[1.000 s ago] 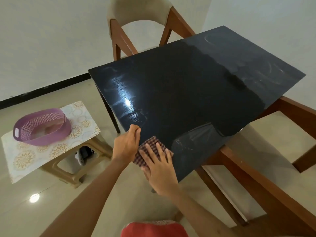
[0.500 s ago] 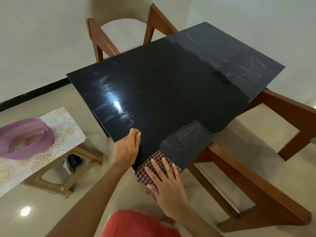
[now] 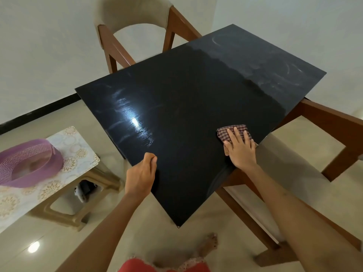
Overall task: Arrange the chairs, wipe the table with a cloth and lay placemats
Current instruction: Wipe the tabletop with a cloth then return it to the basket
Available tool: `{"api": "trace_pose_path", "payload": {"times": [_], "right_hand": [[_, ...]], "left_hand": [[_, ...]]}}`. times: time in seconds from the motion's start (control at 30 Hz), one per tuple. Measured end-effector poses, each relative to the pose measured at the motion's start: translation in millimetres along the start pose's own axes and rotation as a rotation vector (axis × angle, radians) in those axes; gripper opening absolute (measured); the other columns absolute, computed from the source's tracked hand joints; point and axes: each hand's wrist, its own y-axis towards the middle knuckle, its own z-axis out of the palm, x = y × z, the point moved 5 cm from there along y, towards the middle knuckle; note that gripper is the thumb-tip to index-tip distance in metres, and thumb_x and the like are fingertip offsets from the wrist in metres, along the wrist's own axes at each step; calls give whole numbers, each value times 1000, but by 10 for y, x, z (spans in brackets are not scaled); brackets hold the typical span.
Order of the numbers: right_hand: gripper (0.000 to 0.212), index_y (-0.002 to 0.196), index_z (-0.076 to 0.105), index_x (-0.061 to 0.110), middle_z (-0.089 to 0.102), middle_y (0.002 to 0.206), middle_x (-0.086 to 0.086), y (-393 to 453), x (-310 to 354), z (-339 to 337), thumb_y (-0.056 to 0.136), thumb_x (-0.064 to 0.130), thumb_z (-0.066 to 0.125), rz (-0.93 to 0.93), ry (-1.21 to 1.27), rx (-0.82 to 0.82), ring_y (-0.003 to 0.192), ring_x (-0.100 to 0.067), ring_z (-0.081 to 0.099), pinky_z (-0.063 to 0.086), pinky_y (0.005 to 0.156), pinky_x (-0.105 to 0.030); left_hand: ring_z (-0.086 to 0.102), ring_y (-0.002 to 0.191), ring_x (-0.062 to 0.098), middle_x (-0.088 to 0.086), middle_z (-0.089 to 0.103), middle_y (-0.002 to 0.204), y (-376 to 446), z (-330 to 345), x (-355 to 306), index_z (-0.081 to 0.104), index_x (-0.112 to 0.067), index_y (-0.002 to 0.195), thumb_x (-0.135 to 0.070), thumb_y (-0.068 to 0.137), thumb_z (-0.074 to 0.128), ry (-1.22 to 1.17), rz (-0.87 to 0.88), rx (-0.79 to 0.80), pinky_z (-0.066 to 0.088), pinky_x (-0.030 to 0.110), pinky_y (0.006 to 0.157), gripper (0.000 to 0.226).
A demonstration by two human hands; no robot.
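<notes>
Checked cloth (image 3: 233, 133) lying under flat right hand (image 3: 240, 152) fingers, left hand (image 3: 140, 174) gripping black table (image 3: 186, 99) edge, beige tiled floor (image 3: 59, 242) lying below.

Cloth (image 3: 233, 132) on table (image 3: 186, 107) near its right edge, chair (image 3: 137, 30) behind, stool (image 3: 59, 185) left, perhaps basket (image 3: 27, 161) on it

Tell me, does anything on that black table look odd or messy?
Yes: the far right part of the table carries dull grey smears, while the rest looks dark and glossy. The right hand presses a checked cloth near the right edge.
</notes>
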Motion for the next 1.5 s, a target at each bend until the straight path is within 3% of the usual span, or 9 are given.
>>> {"api": "trace_pose_path", "payload": {"times": [0.17,0.37,0.57,0.73,0.9,1.07,1.33,1.43,1.5], "right_hand": [[54,152,9,35,5,161,7,-462,272,85,101,49,19,-121,-51,-4,149,-25,-1,3,118,-50],[54,150,23,36,23,158,7,-1519,722,483,98,52,22,-396,-49,-8,146,-27,19,21,114,-54],[50,150,23,36,21,159,6,-1549,545,536,102,51,21,-558,-85,-18,147,-28,18,14,116,-53],[54,152,18,36,5,161,8,-1032,93,288,99,50,19,-327,2,-19,147,-21,-14,-2,119,-48],[52,152,13,34,-2,162,7,-605,-220,97,103,40,27,-246,61,4,144,-21,-21,-6,119,-47],[53,153,10,31,-12,161,2,-113,-615,-41,104,37,29,-194,129,13,138,-20,-31,-13,114,-44],[62,154,1,15,-24,158,-8,665,-1256,-183,104,35,32,29,322,-29,142,-26,-28,-7,117,-44],[62,153,0,11,-24,158,-6,796,-1386,-230,104,23,37,132,574,-107,145,-23,-22,3,121,-41],[64,154,0,15,-16,160,-2,814,-1515,-234,103,19,39,267,851,-159,148,-22,-5,19,120,-39]], "left_hand": [[44,45,18,-1,50,55,43,27,-57,48,-13,93,-26,99,41,-36,-39,39,31,30,49,16],[41,44,15,-5,46,54,73,194,-549,48,-13,92,-25,99,42,-107,5,95,32,29,50,15],[34,38,5,-10,40,52,201,278,-1114,50,-14,92,-26,98,40,-166,135,96,24,18,39,17],[42,41,9,-7,46,53,283,349,-1268,49,-16,92,-24,98,42,-157,149,108,35,26,44,12],[38,40,5,-10,40,52,358,507,-1508,48,-18,91,-26,98,41,-142,140,148,22,14,44,13],[37,39,5,-11,38,51,550,740,-1861,48,-19,90,-26,97,42,-144,173,154,22,14,42,12],[35,38,6,-12,37,50,863,1200,-2457,49,-19,91,-23,97,45,-135,186,169,22,14,42,9],[38,38,8,-11,39,50,986,1297,-2603,47,-21,90,-25,97,42,-139,207,145,30,20,40,10],[39,38,10,-10,39,49,1057,1352,-2686,46,-21,89,-23,98,43,-136,199,138,32,23,41,9]]}}
